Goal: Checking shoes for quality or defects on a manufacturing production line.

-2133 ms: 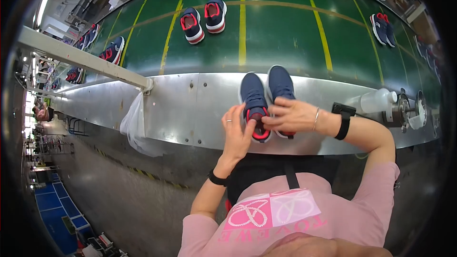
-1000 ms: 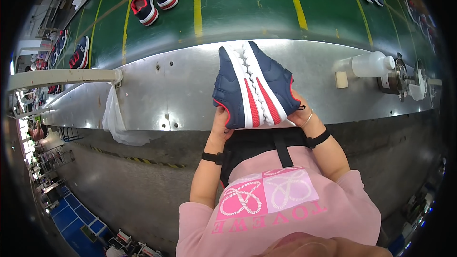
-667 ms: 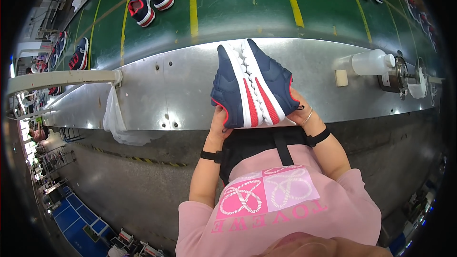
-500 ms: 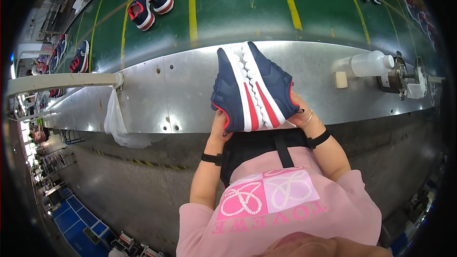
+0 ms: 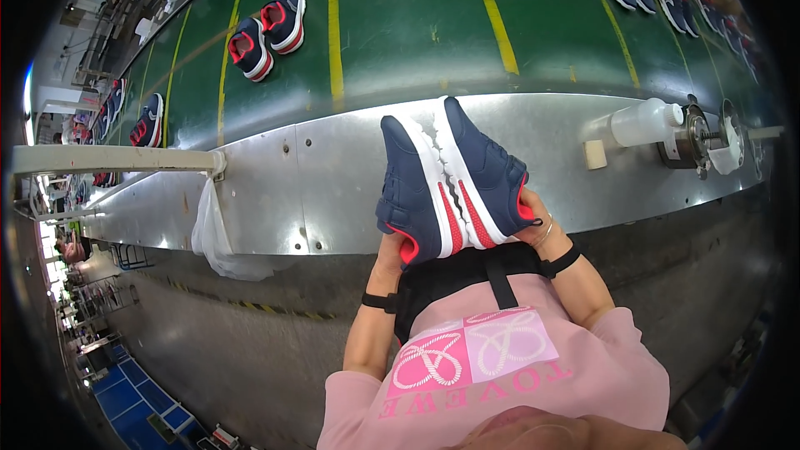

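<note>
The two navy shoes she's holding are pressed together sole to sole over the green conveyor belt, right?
Not quite. The head view shows the two navy shoes pressed sole to sole, held by the left hand and right hand, but over the bare metal ledge, not the green conveyor belt.

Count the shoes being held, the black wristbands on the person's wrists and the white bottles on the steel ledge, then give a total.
Shoes: 2
Black wristbands: 2
Bottles: 1
Total: 5

Pink short-sleeved top, black apron strap, black wristbands.
</note>
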### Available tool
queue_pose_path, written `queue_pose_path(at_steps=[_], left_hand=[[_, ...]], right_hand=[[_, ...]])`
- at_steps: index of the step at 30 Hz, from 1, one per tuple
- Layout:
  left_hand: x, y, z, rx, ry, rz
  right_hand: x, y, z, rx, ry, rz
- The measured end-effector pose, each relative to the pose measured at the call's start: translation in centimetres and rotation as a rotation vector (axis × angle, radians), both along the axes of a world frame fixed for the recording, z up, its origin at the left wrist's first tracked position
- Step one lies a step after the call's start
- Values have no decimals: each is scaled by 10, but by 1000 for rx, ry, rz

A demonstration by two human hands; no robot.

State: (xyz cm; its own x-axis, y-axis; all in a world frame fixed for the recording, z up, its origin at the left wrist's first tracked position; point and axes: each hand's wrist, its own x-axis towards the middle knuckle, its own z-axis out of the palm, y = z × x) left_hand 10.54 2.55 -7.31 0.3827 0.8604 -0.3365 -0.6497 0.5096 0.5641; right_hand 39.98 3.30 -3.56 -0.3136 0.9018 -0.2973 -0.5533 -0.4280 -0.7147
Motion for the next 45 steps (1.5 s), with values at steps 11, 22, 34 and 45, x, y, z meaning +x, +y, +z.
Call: queue_pose_path(at_steps=[11,22,34,45], left_hand=[[-10,17,56,152,266,133],[-23,20,63,633,671,72],[-14,28,88,960,1089,152],[38,50,104,939,1652,99]], right_hand=[[18,16,38,3,-4,-86],[55,7,57,386,-384,-85],[55,8,83,584,-693,-123],[3,35,87,776,-1400,-112]])
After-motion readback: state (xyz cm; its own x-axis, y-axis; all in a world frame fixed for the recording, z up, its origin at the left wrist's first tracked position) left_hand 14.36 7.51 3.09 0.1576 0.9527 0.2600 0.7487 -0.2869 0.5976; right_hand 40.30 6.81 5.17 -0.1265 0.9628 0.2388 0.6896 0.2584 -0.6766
